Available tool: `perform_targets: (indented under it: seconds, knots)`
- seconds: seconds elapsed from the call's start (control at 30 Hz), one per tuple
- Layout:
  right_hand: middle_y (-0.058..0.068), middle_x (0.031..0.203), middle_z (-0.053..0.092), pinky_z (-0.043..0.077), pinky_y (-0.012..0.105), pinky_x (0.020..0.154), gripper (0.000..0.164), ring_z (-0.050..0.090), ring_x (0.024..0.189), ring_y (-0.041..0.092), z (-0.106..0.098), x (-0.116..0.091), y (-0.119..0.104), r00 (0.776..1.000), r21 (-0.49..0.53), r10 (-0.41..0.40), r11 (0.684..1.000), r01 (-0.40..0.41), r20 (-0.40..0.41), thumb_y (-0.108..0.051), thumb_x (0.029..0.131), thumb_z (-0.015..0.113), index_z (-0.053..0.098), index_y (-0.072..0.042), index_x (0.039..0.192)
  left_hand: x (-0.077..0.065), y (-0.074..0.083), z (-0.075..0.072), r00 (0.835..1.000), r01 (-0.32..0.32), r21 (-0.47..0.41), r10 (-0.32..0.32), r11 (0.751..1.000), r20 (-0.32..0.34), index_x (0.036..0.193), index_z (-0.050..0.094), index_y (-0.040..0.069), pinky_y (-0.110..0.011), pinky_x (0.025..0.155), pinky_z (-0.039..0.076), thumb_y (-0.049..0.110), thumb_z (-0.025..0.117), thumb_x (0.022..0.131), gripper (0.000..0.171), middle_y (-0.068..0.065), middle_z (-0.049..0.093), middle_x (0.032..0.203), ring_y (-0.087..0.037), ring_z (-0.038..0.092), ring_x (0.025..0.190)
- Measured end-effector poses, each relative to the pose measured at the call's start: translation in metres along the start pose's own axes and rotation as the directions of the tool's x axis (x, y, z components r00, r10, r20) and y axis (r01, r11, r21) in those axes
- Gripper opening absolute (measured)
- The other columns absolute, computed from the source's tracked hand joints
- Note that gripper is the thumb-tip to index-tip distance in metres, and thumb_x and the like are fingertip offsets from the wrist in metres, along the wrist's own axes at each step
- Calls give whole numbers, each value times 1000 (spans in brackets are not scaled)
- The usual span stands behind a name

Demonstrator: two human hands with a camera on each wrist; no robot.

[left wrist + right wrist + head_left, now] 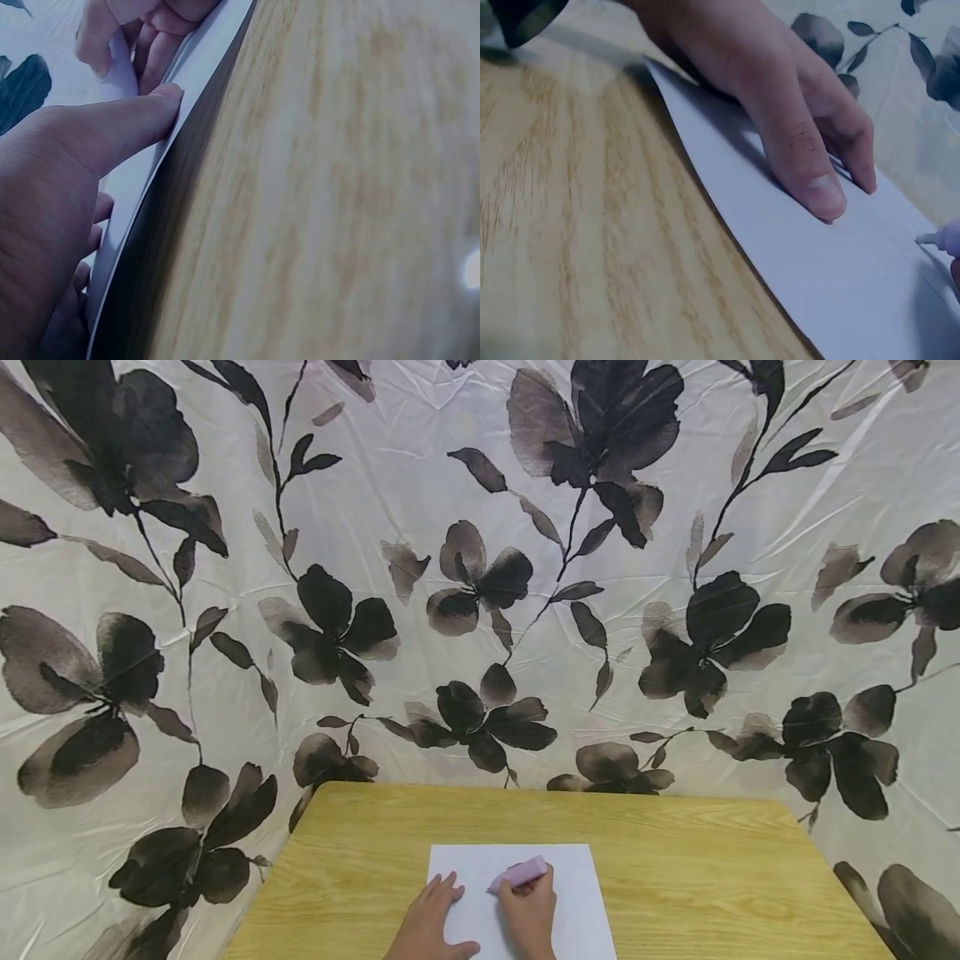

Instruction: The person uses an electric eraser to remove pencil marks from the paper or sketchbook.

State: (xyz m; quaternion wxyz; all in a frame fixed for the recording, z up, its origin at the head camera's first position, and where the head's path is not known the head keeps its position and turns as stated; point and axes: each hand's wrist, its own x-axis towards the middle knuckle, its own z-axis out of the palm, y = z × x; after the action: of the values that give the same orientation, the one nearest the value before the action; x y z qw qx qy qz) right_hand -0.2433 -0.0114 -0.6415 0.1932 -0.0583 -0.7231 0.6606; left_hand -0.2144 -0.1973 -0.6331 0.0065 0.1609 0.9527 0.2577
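Observation:
A white sheet of paper (577,910) lies on the wooden table. On its left side my left hand (431,918) rests with its fingers spread; in the right wrist view the thumb (821,199) touches the sheet. My right hand (528,914) grips a thick lilac pen (521,874) that slants down to the left. In the right wrist view the narrow grey tip of the pen (928,239) is at the paper, close to a faint line. Most of the right hand is outside that view.
The yellow wood-grain table (690,877) extends on both sides of the sheet. A pale cloth (420,635) printed with dark flowers hangs behind and beside it. A dark rounded object (529,19), cut off by the frame, shows near the left wrist.

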Motion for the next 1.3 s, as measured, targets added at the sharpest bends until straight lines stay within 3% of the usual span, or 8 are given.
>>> perform_targets:
  seconds: [0.47,0.7,0.9,1.0,1.17,1.3]
  knots:
    - [5,94,65,56,23,71,44,66,82,15,-2,1,2,999,-7,23,1000,-23,35,8,71,71,47,-2,106,1,1,1,1000,-3,-7,3,1000,-1,131,56,3,-62,104,33,69,70,71,91,-19,44,145,-44,35,134]
    - [4,91,65,56,22,70,41,66,80,15,-5,5,2,998,-8,32,999,-32,-52,6,72,71,47,-4,104,-1,5,-1,1000,-1,-11,1,1000,15,132,56,3,-63,104,32,69,70,72,90,-19,43,146,-45,34,134]
    - [5,92,65,56,22,70,42,66,81,14,-3,2,0,999,-14,32,999,-31,32,8,71,71,47,-2,104,-1,5,-1,1000,14,-12,-14,1000,25,132,56,3,-63,104,32,69,70,72,90,-19,43,146,-45,34,134]
    - [5,91,65,56,22,68,42,66,79,15,-5,2,1,999,-21,34,999,-33,30,7,71,71,47,-2,104,-1,4,1,1000,11,2,-12,1000,27,131,56,3,-62,104,32,70,69,72,91,-19,43,146,-44,34,134]
    - [11,92,64,56,21,69,42,66,79,15,-15,11,3,994,81,98,992,-95,-44,6,75,71,44,0,107,-1,6,-1,999,22,-23,-21,999,33,133,55,3,-63,105,31,68,70,73,90,-19,42,146,-44,32,135]
    - [17,94,61,58,27,69,43,65,79,15,-34,22,-4,978,264,206,946,-188,-43,9,80,66,38,6,112,-1,6,-2,997,62,-28,-61,998,40,134,54,4,-63,106,29,68,70,71,91,-17,41,148,-43,31,136]
